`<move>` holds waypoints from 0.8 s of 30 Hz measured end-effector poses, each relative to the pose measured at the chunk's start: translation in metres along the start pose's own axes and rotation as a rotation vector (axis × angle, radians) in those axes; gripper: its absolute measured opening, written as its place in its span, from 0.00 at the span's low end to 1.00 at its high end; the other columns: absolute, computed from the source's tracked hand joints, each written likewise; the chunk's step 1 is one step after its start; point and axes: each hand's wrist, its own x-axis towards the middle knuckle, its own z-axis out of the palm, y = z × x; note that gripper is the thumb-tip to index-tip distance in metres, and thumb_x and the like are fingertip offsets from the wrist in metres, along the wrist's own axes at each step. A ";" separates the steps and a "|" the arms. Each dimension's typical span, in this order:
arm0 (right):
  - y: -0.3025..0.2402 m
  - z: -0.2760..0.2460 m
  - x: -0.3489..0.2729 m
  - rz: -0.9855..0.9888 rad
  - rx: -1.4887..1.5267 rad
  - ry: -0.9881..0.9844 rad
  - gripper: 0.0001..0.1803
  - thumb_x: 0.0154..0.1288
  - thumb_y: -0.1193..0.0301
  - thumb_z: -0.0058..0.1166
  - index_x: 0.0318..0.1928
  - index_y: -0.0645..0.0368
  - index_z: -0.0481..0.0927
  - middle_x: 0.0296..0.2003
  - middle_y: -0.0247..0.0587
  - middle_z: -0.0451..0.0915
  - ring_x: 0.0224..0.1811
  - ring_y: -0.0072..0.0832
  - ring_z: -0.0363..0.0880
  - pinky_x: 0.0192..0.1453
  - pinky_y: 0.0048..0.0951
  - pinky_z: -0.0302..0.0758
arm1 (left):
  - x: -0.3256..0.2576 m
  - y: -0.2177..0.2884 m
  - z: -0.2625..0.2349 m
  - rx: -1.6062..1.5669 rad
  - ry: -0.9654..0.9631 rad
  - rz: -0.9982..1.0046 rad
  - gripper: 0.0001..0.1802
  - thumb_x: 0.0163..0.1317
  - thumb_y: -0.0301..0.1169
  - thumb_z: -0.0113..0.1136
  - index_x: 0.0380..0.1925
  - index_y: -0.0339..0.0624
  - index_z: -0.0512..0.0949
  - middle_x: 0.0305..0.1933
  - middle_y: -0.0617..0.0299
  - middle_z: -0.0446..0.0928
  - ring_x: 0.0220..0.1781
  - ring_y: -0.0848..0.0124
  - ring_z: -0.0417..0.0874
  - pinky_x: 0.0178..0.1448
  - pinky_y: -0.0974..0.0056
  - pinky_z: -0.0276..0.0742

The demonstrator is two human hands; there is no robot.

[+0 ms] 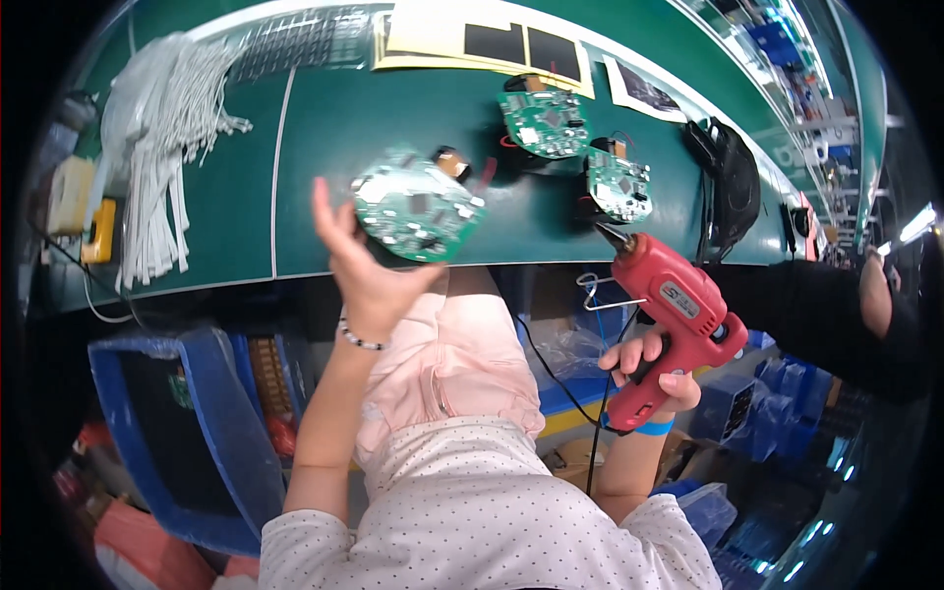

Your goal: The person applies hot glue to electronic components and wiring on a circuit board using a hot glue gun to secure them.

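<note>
My left hand (369, 280) grips a round green circuit board (418, 205) by its near left edge, thumb below and fingers along the side. The board is tilted over the green bench and slightly blurred; a brown component stands at its far edge. My right hand (654, 369) is wrapped round the handle of a red hot glue gun (678, 305), off the bench's front edge. Its metal nozzle points up and left, close to a second round circuit board (618, 187). Just behind that lies a third circuit board (546, 123).
White cable bundles (157, 197) lie at the left of the green bench (324, 118). Paper sheets (482, 39) line the back, and a black bag (733, 187) sits at right. A blue bin (187, 433) stands below left. Another person's dark sleeve (836, 315) reaches in from the right.
</note>
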 end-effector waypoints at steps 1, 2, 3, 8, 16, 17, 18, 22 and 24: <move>0.000 -0.005 -0.004 -0.019 0.014 0.008 0.20 0.36 0.66 0.52 0.33 0.63 0.71 0.26 0.52 0.76 0.33 0.50 0.78 0.32 0.32 0.73 | 0.008 0.000 -0.004 0.034 0.017 0.011 0.66 0.30 0.28 0.77 0.64 0.38 0.36 0.51 0.44 0.65 0.51 0.58 0.72 0.54 0.61 0.71; 0.001 -0.010 -0.008 -0.053 0.045 0.023 0.20 0.36 0.66 0.52 0.33 0.63 0.71 0.26 0.52 0.76 0.31 0.50 0.78 0.33 0.33 0.74 | 0.016 0.000 -0.009 0.059 0.027 0.003 0.66 0.31 0.28 0.77 0.64 0.39 0.36 0.52 0.43 0.64 0.52 0.58 0.72 0.54 0.60 0.71; 0.001 -0.014 -0.010 -0.084 0.076 0.039 0.20 0.36 0.66 0.52 0.33 0.64 0.70 0.25 0.52 0.76 0.30 0.49 0.78 0.33 0.34 0.74 | 0.023 0.000 -0.013 0.084 0.038 -0.007 0.66 0.31 0.27 0.77 0.64 0.40 0.36 0.53 0.42 0.63 0.52 0.58 0.71 0.54 0.60 0.71; 0.003 -0.030 -0.007 -0.097 0.149 0.005 0.19 0.36 0.68 0.51 0.33 0.63 0.69 0.25 0.51 0.75 0.27 0.45 0.77 0.38 0.41 0.76 | 0.040 -0.008 -0.027 0.189 0.057 -0.038 0.68 0.32 0.29 0.78 0.64 0.41 0.34 0.57 0.39 0.57 0.56 0.57 0.68 0.58 0.58 0.68; 0.008 -0.059 -0.018 -0.166 0.313 -0.013 0.18 0.39 0.68 0.52 0.33 0.62 0.70 0.27 0.52 0.77 0.34 0.52 0.78 0.36 0.34 0.76 | -0.032 0.034 0.010 0.190 -0.067 0.383 0.58 0.35 0.27 0.74 0.63 0.36 0.45 0.63 0.47 0.55 0.62 0.55 0.63 0.65 0.53 0.57; 0.007 -0.062 -0.018 -0.170 0.316 -0.003 0.18 0.39 0.68 0.52 0.33 0.62 0.70 0.27 0.52 0.77 0.34 0.52 0.78 0.36 0.34 0.76 | -0.042 0.041 0.020 0.205 -0.321 0.330 0.53 0.37 0.27 0.73 0.62 0.35 0.51 0.62 0.47 0.58 0.61 0.57 0.65 0.64 0.54 0.59; 0.007 -0.065 -0.017 -0.194 0.308 -0.051 0.17 0.41 0.68 0.51 0.34 0.62 0.70 0.27 0.48 0.76 0.36 0.50 0.79 0.30 0.32 0.76 | -0.043 0.049 0.039 0.194 -0.422 0.286 0.46 0.38 0.29 0.73 0.57 0.33 0.58 0.57 0.46 0.63 0.58 0.55 0.67 0.62 0.56 0.62; 0.007 -0.067 -0.022 -0.231 0.402 -0.105 0.17 0.40 0.67 0.51 0.33 0.62 0.71 0.28 0.50 0.77 0.38 0.55 0.78 0.30 0.31 0.75 | -0.024 0.021 0.114 0.133 -0.504 0.180 0.41 0.40 0.32 0.71 0.54 0.30 0.62 0.52 0.44 0.67 0.52 0.52 0.71 0.56 0.58 0.68; 0.005 -0.066 -0.024 -0.217 0.374 -0.079 0.17 0.41 0.67 0.51 0.34 0.61 0.71 0.29 0.49 0.77 0.39 0.55 0.78 0.30 0.30 0.75 | -0.011 0.013 0.133 0.105 -0.521 0.096 0.44 0.38 0.33 0.71 0.55 0.30 0.60 0.50 0.45 0.68 0.51 0.53 0.72 0.54 0.58 0.70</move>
